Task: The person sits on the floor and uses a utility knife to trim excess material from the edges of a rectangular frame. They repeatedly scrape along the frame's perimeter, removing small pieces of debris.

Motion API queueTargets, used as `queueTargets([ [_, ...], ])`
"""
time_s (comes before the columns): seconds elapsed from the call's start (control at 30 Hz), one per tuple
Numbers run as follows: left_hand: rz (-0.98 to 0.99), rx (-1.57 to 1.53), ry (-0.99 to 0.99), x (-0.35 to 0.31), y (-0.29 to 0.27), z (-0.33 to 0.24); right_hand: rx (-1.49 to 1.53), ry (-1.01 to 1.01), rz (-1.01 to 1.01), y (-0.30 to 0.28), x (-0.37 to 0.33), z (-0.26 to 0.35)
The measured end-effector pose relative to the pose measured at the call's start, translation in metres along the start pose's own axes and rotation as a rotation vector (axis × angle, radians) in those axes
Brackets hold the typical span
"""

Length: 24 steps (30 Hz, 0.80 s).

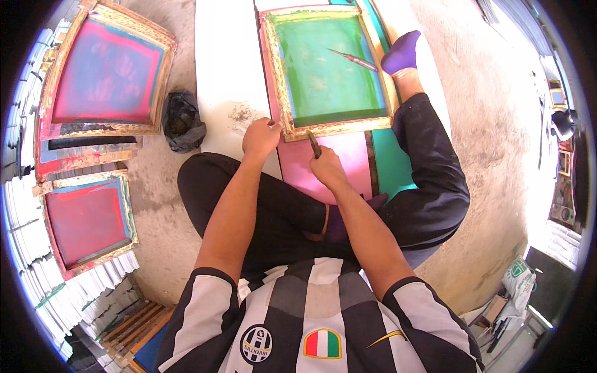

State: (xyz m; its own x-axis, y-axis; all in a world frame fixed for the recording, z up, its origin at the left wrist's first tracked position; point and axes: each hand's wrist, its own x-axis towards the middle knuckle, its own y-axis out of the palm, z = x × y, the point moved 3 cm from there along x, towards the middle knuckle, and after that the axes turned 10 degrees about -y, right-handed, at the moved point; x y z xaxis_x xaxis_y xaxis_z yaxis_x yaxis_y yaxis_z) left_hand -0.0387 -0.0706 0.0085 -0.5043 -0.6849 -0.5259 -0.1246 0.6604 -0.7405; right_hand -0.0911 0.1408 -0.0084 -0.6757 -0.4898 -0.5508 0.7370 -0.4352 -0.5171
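Note:
A wooden-framed printing screen point(340, 128) with green-stained mesh lies before me on coloured boards. My left hand point(261, 138) is closed at its near left corner, with a small pale spot showing at the fingers; what they hold is too small to make out. My right hand point(327, 166) grips a dark metal tool like pliers point(315, 145), whose tip touches or nearly touches the frame's near edge. On the mesh rests a slim pointed tool point(360, 62) with a red and grey handle. The pliers' handles are mostly hidden in my fist.
My sock-covered foot point(401, 55) is beside the screen's right edge. A black plastic bag point(183, 122) sits left of the white board point(230, 68). More framed screens point(109, 74) lean against white stacks at the left, a red one point(87, 217) nearer. A white sack point(517, 283) lies at the right.

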Motion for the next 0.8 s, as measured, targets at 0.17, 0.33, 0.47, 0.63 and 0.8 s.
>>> queueTargets([
  [0.17, -0.016, -0.034, 0.002, 0.002, 0.003, 0.004, 0.401, 0.036, 0.111, 0.009, 0.003, -0.015],
  [0.33, -0.126, -0.155, 0.183, -0.004, -0.004, -0.002, 0.922, -0.014, 0.160, 0.016, 0.000, -0.024],
  [0.47, -0.075, -0.097, 0.612, -0.030, -0.009, -0.016, 0.765, -0.076, 0.198, 0.004, -0.011, -0.010],
  [0.63, -0.062, 0.069, 0.800, -0.045, -0.004, -0.023, 0.599, -0.139, 0.267, 0.008, -0.019, 0.004],
  [0.8, -0.079, 0.112, 0.798, -0.043, -0.004, -0.019, 0.584, -0.085, 0.287, 0.010, -0.021, 0.007],
])
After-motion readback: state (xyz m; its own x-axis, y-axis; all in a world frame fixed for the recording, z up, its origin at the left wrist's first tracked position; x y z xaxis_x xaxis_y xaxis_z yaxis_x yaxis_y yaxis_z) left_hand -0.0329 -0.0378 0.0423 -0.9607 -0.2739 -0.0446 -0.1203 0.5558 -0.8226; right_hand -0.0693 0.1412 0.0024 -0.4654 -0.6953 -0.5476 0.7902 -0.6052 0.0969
